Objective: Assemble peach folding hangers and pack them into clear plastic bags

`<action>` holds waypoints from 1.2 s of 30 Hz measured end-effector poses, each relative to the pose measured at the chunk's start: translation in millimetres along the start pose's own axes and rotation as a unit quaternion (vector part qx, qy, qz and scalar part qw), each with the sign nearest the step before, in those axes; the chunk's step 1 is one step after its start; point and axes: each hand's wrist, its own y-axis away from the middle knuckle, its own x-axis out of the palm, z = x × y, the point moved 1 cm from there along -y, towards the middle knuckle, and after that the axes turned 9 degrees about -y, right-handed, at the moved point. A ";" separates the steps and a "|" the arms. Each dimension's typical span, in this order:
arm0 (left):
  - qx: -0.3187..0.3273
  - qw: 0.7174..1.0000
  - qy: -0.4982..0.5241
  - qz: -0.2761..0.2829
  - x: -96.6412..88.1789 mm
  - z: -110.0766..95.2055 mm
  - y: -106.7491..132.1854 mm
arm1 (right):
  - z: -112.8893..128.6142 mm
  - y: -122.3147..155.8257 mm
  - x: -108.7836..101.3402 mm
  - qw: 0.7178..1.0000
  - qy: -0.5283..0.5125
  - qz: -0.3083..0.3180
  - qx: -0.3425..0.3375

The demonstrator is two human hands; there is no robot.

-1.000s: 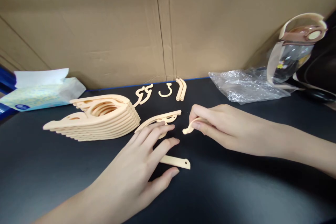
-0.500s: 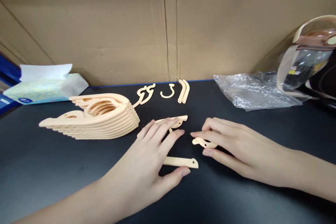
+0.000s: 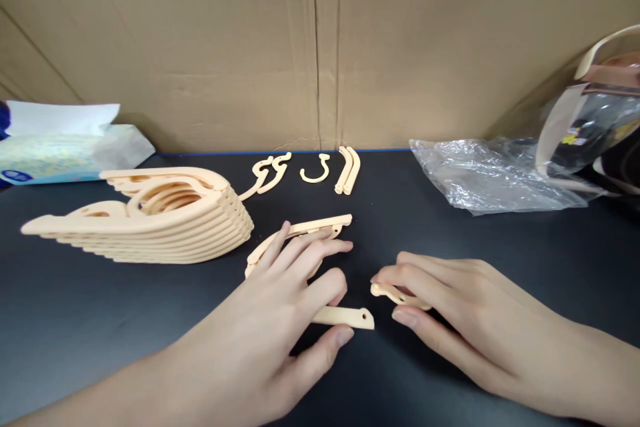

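Note:
My left hand [image 3: 280,320] is over a cream plastic hanger arm [image 3: 347,317], its thumb and bent index finger closed about the arm, whose holed end sticks out to the right. The other fingers spread over a further curved hanger piece [image 3: 300,227], partly hidden beneath them. To the right, my right hand [image 3: 450,313] pinches a small curved hanger hook [image 3: 400,295] between thumb and fingers, its knobbed end pointing left. Part of the hook is hidden by the fingers. A gap separates it from the arm's end.
A stack of cream folding hangers [image 3: 200,230] lies at left, before a tissue pack [image 3: 60,153]. Loose hooks [image 3: 316,177] and two short arms [image 3: 349,170] lie at the back. Clear plastic wrap [image 3: 465,173] and a bottle [image 3: 575,127] are at right, before a cardboard wall [image 3: 225,47].
My left index finger has bent and come nearer the thumb around the hanger arm. My right hand has moved slightly down and nearer with the hook. The whole view has shifted a little.

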 end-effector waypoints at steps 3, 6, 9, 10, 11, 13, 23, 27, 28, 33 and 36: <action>0.008 1.000 0.002 0.003 0.1 -0.2 0.7 | 1.3 1.4 2.6 1.000 0.000 0.014 0.010; 0.008 1.000 0.002 -0.016 1.3 0.0 1.6 | 5.1 0.4 2.0 0.999 -0.033 0.020 0.028; -0.006 0.999 0.014 -0.045 1.9 0.0 2.8 | 10.9 -2.2 1.0 0.996 -0.071 0.022 0.054; -0.011 0.998 0.020 -0.050 2.0 -0.3 3.2 | 12.6 -2.9 1.0 0.994 -0.081 0.022 0.063; -0.014 0.998 0.026 -0.053 2.0 -0.6 3.6 | 14.1 -3.5 1.0 0.993 -0.090 0.021 0.071; -0.019 0.998 0.034 -0.059 2.0 -1.1 4.4 | 16.1 -4.2 1.2 0.991 -0.106 0.017 0.079; -0.013 0.997 0.031 -0.077 2.0 -1.6 5.3 | 18.3 -6.3 1.0 0.986 -0.139 0.006 0.091; -0.018 0.995 0.036 -0.096 2.8 -2.4 3.7 | 16.2 -5.4 0.9 0.991 -0.111 0.007 0.070; -0.019 0.994 0.037 -0.098 3.2 -2.4 3.7 | 15.6 -4.8 1.5 0.993 -0.098 0.007 0.060; -0.010 0.996 0.025 -0.084 5.0 -0.8 4.8 | 13.3 -2.9 7.6 0.999 -0.013 -0.025 0.017; -0.007 0.998 0.012 -0.065 4.8 0.0 5.0 | 12.6 -3.2 11.0 0.998 0.034 -0.049 0.000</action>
